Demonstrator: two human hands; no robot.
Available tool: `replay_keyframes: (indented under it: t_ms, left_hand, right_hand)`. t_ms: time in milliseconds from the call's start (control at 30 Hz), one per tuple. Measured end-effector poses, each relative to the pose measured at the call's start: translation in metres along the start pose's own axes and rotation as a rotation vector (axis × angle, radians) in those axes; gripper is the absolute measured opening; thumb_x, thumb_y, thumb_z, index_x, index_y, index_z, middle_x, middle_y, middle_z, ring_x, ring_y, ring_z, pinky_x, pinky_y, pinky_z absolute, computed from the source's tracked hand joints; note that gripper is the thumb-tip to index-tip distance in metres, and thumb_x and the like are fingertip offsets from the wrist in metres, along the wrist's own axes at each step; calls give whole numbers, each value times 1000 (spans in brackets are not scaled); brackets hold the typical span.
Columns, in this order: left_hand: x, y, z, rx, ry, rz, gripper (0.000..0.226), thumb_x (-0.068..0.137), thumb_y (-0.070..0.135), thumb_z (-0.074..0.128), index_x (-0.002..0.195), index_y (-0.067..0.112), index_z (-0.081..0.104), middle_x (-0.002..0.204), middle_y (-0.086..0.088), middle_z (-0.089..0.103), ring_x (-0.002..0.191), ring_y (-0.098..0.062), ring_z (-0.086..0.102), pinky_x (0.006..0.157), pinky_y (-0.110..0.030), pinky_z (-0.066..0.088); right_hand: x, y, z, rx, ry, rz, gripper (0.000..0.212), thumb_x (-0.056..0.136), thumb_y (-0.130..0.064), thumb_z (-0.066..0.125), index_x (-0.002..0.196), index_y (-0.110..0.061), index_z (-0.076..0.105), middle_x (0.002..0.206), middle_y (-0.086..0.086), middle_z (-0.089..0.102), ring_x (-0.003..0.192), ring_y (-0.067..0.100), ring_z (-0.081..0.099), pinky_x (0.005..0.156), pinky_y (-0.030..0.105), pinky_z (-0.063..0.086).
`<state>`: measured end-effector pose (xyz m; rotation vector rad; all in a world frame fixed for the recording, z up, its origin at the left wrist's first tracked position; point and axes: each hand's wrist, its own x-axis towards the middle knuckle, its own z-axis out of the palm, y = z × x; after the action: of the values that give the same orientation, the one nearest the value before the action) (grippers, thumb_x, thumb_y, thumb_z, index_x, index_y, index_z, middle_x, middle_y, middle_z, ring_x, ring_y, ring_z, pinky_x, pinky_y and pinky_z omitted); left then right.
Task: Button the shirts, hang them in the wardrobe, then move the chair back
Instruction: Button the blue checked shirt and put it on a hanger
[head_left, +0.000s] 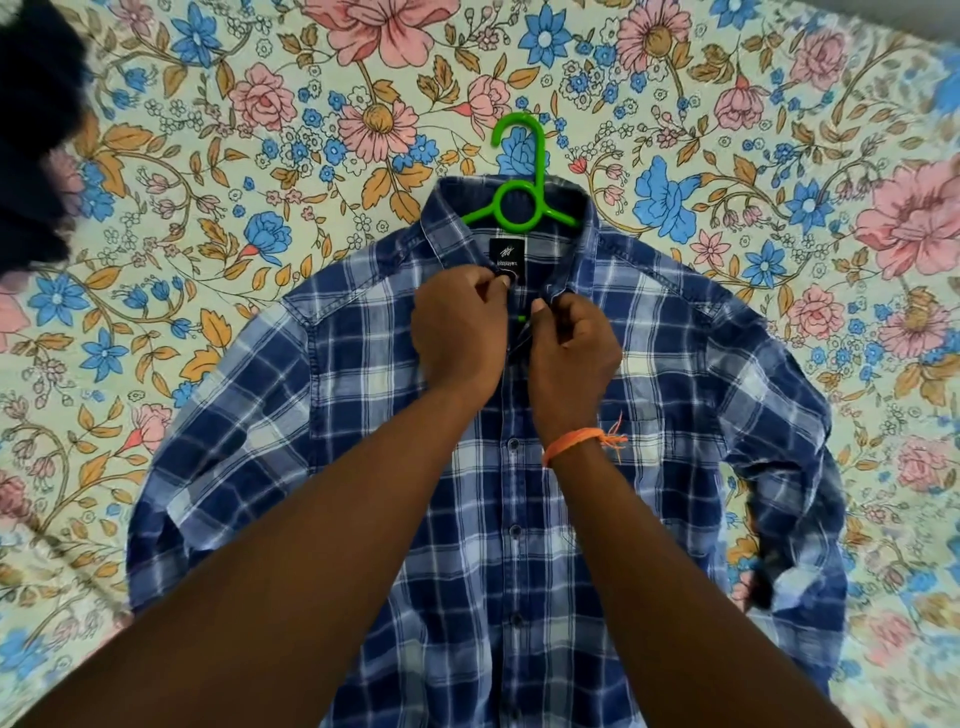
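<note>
1 head-worn view, looking steeply down and forward, close over the bed (156, 156). Both forearms reach in from the bottom edge.

Left hand (460, 332), right hand (574, 353) pinching

shirts: 1, plaid shirt (374, 415), pinched at collar by both hands
hangers: 1, green hanger (519, 176), just beyond the fingertips
hands: 2, left hand (460, 332), right hand (574, 353)
wrist threads: 1, orange thread (582, 441), worn below right hand
buttons counted below the hands: 3
</note>
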<state>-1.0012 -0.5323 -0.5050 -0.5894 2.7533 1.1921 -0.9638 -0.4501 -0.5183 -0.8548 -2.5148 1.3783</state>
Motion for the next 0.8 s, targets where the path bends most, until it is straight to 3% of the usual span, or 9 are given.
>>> replay_keyframes:
  t_ms: [67, 200, 333, 467, 633, 700, 767, 800]
  left_hand:
    - [1, 2, 3, -13, -19, -14, 21, 94, 28, 63, 84, 17, 76, 71, 5, 70, 60, -8, 62, 52, -27, 50]
    - [11, 9, 7, -67, -61, -201, 16, 89, 31, 66, 78, 23, 74, 63, 10, 65, 56, -7, 61, 49, -23, 43]
    - [12, 8, 4, -71, -165, -188, 20, 92, 32, 63, 76, 22, 71, 61, 10, 62, 57, -8, 60, 52, -24, 45]
    - [8, 1, -2, -148, -252, -131, 18, 96, 31, 60, 81, 23, 66, 68, 13, 59, 63, -4, 55, 57, -25, 42]
    - [5, -2, -3, -265, -270, -102, 16, 97, 28, 60, 86, 18, 66, 72, 12, 59, 64, -3, 54, 59, -22, 42]
    - [2, -1, -4, -282, -277, -77, 15, 98, 26, 59, 88, 16, 64, 71, 14, 57, 61, -1, 51, 56, -15, 37]
    - [-1, -1, -6, -281, -275, -33, 13, 98, 23, 57, 90, 15, 63, 75, 14, 57, 66, 2, 53, 57, -10, 37]
    - [-3, -2, -8, -268, -271, 2, 11, 99, 20, 56, 90, 15, 62, 78, 13, 58, 70, 2, 54, 60, -10, 39]
  right_hand:
    - [1, 0, -1, -19, -26, -6, 7, 92, -16, 69, 91, -9, 70, 84, -3, 63, 71, 5, 53, 64, 4, 37]
    - [4, -1, -4, 35, -35, 61, 5, 91, -17, 71, 89, -13, 69, 76, -7, 63, 67, 0, 55, 63, 9, 42]
    - [8, -4, -12, 360, -20, 311, 13, 89, -14, 71, 82, -21, 62, 70, -1, 61, 63, 16, 58, 58, 34, 54]
    - [12, -12, -22, 656, -73, 544, 16, 94, -15, 67, 78, -17, 62, 66, 0, 57, 57, 12, 51, 50, 26, 43]
    - [15, -15, -28, 787, 8, 695, 8, 90, -13, 69, 85, -17, 67, 67, 1, 61, 59, 15, 55, 53, 27, 47]
    - [15, -13, -25, 710, 39, 605, 7, 88, -11, 71, 84, -14, 68, 74, 7, 64, 64, 18, 59, 54, 30, 52]
    - [13, -10, -22, 411, 115, 248, 4, 84, -9, 75, 85, -10, 71, 79, 7, 67, 68, 14, 62, 62, 27, 56]
    - [10, -10, -19, 210, 129, 15, 5, 83, -10, 76, 86, -8, 73, 81, 4, 68, 69, 9, 61, 66, 18, 53]
